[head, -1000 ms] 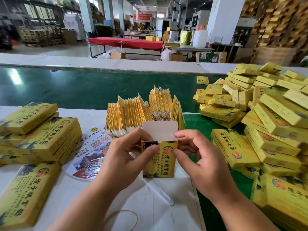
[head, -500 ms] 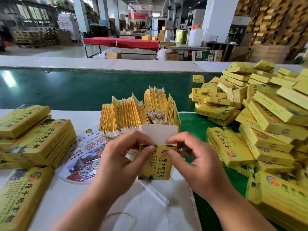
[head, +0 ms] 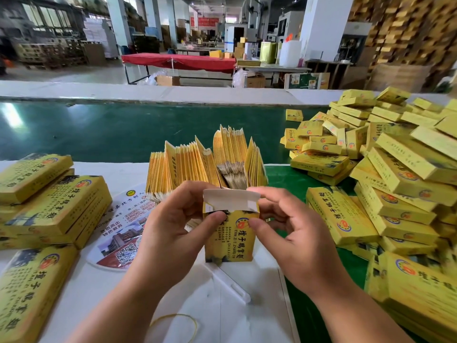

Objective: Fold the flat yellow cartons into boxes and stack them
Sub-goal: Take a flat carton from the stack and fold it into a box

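**Both hands on one carton, top flap bent over**

Warehouse floor fills the background of the head view, with a red-draped table (head: 178,61) far back and a green belt (head: 111,129) running across behind the white work surface (head: 222,305).

At centre, the left hand (head: 170,233) and right hand (head: 294,233) hold a single yellow carton (head: 230,237) upright above the white surface. Each hand is curled round one side of it: the thumbs press on the printed front near the top, the fingers wrap round the sides and behind. Its white top flap (head: 231,200) is bent forward over the opening, with small side tabs showing at both corners. Whether the carton's lower end is shut cannot be seen.

Just behind the hands, a fanned bundle of flat cartons (head: 205,164) stands on edge. Folded boxes (head: 395,181) lie heaped at the right, over the green surface. At the left, larger yellow packs (head: 54,206) are stacked flat, beside a printed round fan (head: 118,233). A yellow rubber band (head: 175,325) lies on the white surface near the left forearm.
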Demonstrator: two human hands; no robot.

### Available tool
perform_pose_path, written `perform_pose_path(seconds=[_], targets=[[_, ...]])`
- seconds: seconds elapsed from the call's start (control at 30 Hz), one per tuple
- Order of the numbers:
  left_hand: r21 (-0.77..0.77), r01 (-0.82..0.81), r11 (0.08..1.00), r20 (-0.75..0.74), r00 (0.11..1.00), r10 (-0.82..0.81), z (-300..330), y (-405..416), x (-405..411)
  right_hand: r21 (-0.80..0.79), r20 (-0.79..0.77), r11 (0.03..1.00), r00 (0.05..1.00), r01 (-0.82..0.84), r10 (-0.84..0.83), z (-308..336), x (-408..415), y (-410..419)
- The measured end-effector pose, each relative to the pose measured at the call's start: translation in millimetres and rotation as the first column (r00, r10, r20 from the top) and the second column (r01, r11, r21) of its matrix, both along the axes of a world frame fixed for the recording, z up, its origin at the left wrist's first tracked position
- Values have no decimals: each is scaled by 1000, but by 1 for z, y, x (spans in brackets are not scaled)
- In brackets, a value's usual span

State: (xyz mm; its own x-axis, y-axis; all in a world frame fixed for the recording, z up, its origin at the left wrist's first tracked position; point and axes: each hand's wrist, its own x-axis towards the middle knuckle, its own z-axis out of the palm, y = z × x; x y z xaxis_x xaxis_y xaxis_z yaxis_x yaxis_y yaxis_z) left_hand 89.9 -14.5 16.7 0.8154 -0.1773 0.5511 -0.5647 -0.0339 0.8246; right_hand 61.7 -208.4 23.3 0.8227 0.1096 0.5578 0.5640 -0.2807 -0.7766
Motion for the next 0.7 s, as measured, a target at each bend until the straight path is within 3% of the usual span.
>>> perform_pose_path(seconds=[0.27,0.5,0.7], targets=[[1,-3,1000,-31,1000,3,-3,1,1,-10,-42,999,998,38,-39,-5,3,-3],[38,25,999,-21,1000,-24,1,3,-3,72,-35,997,999,28,-25,-1,0,-1],[58,-3,998,-62,998,7,2,3,-1,18,-23,997,997,76,-75,-2,2,1]])
